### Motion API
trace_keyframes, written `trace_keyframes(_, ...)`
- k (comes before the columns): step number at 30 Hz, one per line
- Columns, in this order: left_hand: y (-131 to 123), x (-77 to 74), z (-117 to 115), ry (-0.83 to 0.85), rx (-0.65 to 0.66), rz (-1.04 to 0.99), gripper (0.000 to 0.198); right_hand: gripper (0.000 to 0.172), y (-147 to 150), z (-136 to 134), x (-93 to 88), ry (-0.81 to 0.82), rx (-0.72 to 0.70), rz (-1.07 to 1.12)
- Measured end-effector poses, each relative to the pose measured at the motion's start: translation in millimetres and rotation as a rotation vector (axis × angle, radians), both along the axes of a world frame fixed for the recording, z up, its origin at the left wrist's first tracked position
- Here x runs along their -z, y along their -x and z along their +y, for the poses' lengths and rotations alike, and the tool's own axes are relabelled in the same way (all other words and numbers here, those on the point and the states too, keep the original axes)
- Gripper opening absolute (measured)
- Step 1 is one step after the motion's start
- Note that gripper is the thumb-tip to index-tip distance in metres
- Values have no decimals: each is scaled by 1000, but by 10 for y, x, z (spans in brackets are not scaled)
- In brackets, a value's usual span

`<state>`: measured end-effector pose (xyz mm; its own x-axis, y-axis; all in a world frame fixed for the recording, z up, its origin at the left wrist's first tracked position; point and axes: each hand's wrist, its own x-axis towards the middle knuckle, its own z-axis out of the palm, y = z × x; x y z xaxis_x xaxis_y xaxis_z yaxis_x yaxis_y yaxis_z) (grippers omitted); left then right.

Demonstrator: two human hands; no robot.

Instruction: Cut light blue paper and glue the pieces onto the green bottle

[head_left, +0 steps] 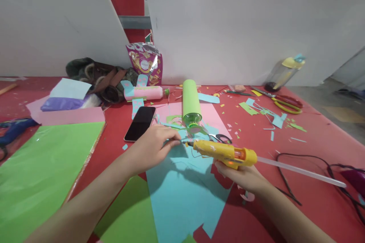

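Observation:
My right hand [242, 174] is wrapped round the handle of a yellow hot glue gun [216, 150], which has a long clear glue stick [302, 172] sticking out of its back and a small orange light glowing. Its nozzle points left, right at the fingertips of my left hand [159, 144]. Those fingers are pinched together; what they hold is too small and shadowed to name. Beneath both hands lies a sheet of light blue paper [188, 197]. Just beyond them a bottle wrapped in green paper [191, 100] lies on its side, its neck towards me.
A phone [140, 123] lies left of the bottle, near a pink-wrapped bottle [148, 93]. Small scissors [219, 138], larger scissors [286, 105] and paper scraps [278, 119] are scattered about. Green sheets [48, 163] cover the left; a black cable [308, 155] runs at right.

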<state>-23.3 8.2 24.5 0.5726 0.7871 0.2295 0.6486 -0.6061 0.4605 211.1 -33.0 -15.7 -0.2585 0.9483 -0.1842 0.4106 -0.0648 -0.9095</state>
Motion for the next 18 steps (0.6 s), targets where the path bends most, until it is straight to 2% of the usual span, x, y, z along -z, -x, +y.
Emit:
trace_keyframes(4, -4, -5, -6, 5, -3, -2, 16, 14, -12, 5, 40, -14, 3, 9)
trace_keyframes(14, 16, 0, -2, -26, -8, -12, 14, 10, 0, 20, -3, -19, -38, 8)
trace_keyframes(18, 28, -25, 4, -53, -25, -35, 19, 10, -13, 10, 9, -24, -41, -14)
